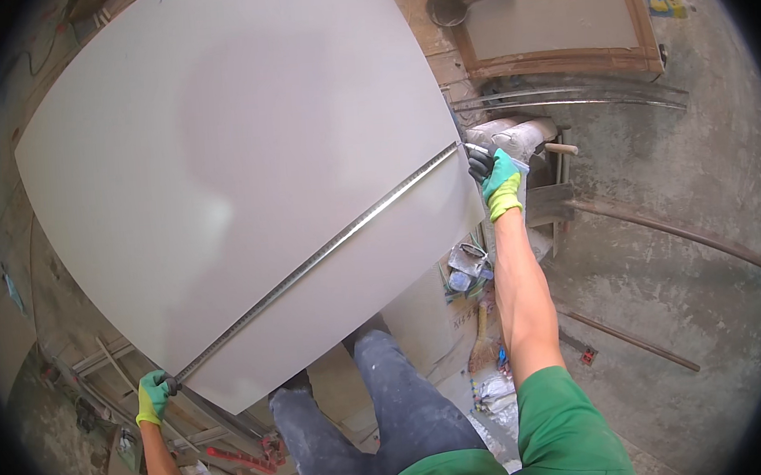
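Note:
A large white board point(303, 137) lies flat in front of me. Across its near part runs a long metal ruler point(312, 264), slanting from the lower left edge up to the right edge, with fine marks along one side. My left hand point(153, 396), in a green and yellow glove with dark fingertips, is closed on the ruler's left end at the board's edge. At the right edge my right hand point(498, 181), gloved alike, closes round the other end. A small pale thing by its fingertips is too small to name.
Sacks point(523, 137) lie just beyond the board's right edge, beside metal strips point(574, 96). A taped panel point(555, 18) carries a dark ladle-shaped pan point(448, 8). Long-handled tools point(671, 226) lie on the concrete floor. A broom point(483, 351) is near my right forearm.

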The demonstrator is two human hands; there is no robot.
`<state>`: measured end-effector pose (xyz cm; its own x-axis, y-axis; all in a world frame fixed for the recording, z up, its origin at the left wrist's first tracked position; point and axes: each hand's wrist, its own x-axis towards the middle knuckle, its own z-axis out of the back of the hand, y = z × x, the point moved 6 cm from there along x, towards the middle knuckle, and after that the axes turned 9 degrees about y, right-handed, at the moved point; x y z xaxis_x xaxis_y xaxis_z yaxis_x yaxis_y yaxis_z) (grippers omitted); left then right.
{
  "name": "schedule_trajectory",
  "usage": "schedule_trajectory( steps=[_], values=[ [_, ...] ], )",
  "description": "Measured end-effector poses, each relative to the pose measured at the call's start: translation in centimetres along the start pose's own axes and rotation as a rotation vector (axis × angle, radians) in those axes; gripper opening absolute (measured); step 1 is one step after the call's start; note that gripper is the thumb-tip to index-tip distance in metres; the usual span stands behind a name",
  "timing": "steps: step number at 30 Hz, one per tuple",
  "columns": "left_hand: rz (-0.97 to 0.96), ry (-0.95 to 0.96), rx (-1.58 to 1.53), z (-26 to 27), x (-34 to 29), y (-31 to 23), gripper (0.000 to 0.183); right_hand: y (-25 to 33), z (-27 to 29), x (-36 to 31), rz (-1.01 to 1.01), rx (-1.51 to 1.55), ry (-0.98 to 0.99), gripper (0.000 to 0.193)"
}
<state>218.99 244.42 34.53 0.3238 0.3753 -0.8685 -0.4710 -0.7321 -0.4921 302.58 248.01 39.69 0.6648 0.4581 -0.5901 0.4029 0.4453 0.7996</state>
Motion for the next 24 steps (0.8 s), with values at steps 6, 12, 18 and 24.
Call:
schedule_trajectory(
  steps=[6, 12, 18, 24],
  values=[
    [-0.01, 0.017, 0.013, -0.04, 0.04, -0.01, 0.015, -0.02, 0.06, -0.02, -0.017, 0.011, -0.022, 0.026],
    [0.008, 0.011, 0.009, -0.05, 0.03, 0.11, 0.015, -0.12, -0.17, 0.29, -0.03, 0.035, -0.011, 0.026],
    [0.064, -0.013, -0.02, -0.16, -0.07, 0.29, 0.013, -0.02, -0.12, 0.38, -0.044, -0.019, 0.002, 0.024],
    [0.042, 0.007, -0.007, -0.09, 0.09, -0.03, 0.009, 0.23, 0.32, 0.43, -0.039, -0.122, -0.035, 0.029]
  ],
)
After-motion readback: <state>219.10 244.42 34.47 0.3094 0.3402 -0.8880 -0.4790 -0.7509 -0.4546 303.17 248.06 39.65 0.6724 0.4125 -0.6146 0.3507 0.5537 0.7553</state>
